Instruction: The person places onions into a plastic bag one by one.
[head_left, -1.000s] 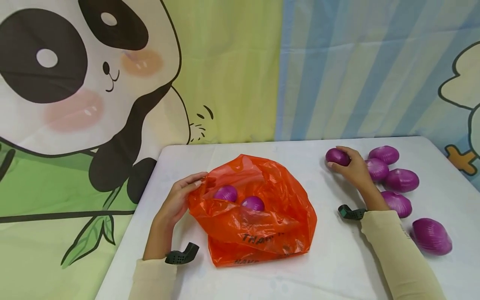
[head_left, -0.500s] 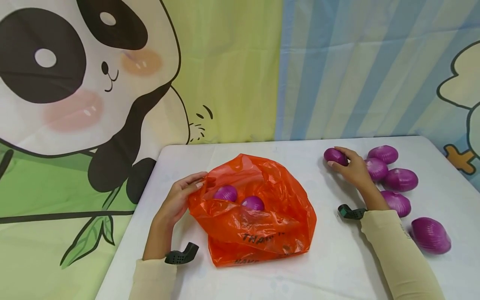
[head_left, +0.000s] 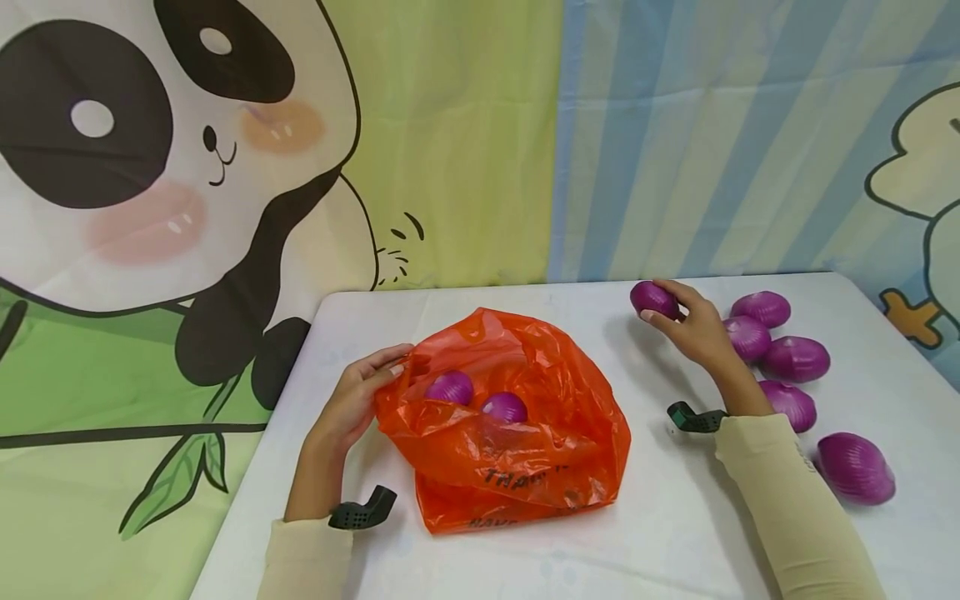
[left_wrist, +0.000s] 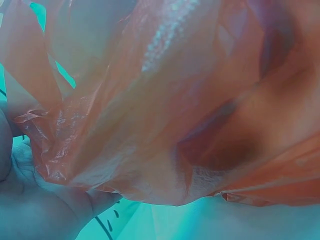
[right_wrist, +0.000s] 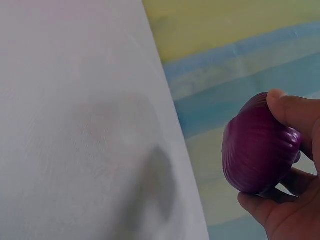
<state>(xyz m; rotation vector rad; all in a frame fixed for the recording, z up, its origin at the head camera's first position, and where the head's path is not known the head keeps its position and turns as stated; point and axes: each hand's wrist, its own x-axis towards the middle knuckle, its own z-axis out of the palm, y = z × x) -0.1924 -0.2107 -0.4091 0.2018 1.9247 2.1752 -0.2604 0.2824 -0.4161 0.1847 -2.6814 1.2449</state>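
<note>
A red onion [head_left: 654, 299] is in my right hand [head_left: 693, 325], gripped between thumb and fingers above the back of the table. The right wrist view shows the same onion [right_wrist: 261, 145] with the thumb on one side and fingertips underneath. My left hand [head_left: 358, 396] pinches the left rim of an orange plastic bag [head_left: 517, 467], whose mouth gapes open. Inside it, two red onions [head_left: 450, 387] show; the bag's lower part hides whatever lies deeper. Crumpled plastic [left_wrist: 135, 125] fills most of the left wrist view, with its edge at the left palm [left_wrist: 45, 210].
Several more red onions [head_left: 795, 358] lie on the right side of the white table [head_left: 570, 558], some beside the right forearm. One onion [head_left: 855, 468] sits apart, nearer the front. A printed panda curtain [head_left: 450, 142] hangs behind the table.
My right hand has lifted the onion and carried it a little left, away from the others. The left hand and the bag have stayed in place.
</note>
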